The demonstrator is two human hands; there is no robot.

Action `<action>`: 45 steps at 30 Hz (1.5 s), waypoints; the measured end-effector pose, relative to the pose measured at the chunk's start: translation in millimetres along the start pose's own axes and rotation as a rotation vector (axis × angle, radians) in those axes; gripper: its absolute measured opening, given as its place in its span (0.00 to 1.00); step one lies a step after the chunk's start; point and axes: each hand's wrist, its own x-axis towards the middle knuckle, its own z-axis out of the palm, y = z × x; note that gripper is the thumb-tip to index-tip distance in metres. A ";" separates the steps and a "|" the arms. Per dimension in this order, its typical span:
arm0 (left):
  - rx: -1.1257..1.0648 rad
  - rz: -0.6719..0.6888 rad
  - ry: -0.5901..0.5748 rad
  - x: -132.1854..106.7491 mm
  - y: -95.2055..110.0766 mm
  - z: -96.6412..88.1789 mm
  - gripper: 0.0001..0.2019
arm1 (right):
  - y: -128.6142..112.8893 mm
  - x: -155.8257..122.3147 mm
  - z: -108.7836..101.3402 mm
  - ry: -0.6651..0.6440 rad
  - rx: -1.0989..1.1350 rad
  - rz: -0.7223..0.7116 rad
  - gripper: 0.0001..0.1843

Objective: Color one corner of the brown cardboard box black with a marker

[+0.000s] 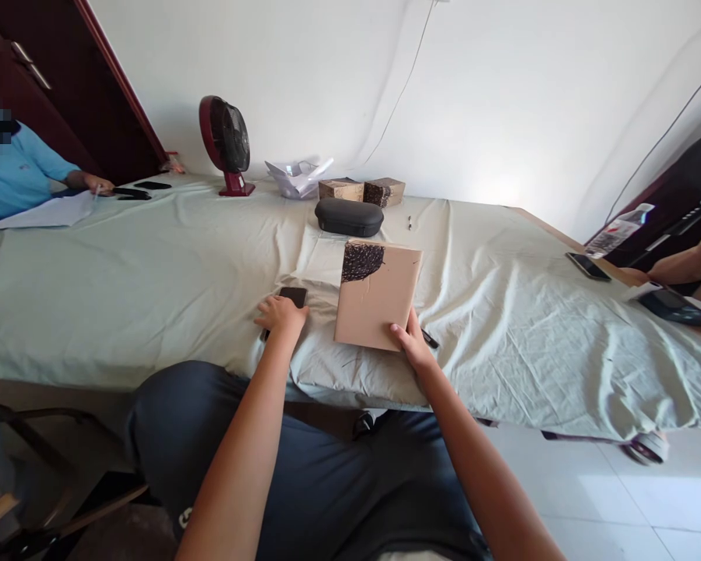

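Right hand [410,340] grips box [375,305] at lower right, thumb on face; left hand [283,313] over black slab [293,295], grip unclear. Keep thumb firm, box steady against tipping.

The flat, rectangular brown cardboard box [374,304] carries a dense black scribble [360,262] over one corner. The oblong, smooth-shelled case [349,217] is black, the round-headed plastic fan [229,140] dark red and black, the creased fabric tablecloth [152,273] pale grey-green, the wall [502,93] white.
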 end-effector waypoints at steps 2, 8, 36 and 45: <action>0.004 0.003 0.012 1.2 -0.8 1.5 0.41 | -3.0 -0.4 0.6 -0.015 0.004 -0.003 0.55; 0.013 0.024 0.010 1.3 -1.5 -0.7 0.34 | -1.7 -1.1 0.0 -0.001 0.018 -0.002 0.56; 0.075 0.112 -0.150 3.4 -12.3 -28.2 0.34 | -2.5 -1.6 0.6 -0.001 0.083 0.087 0.62; 0.081 0.112 -0.121 1.6 -12.2 -25.3 0.32 | -3.9 -2.6 0.2 -0.009 0.083 0.083 0.60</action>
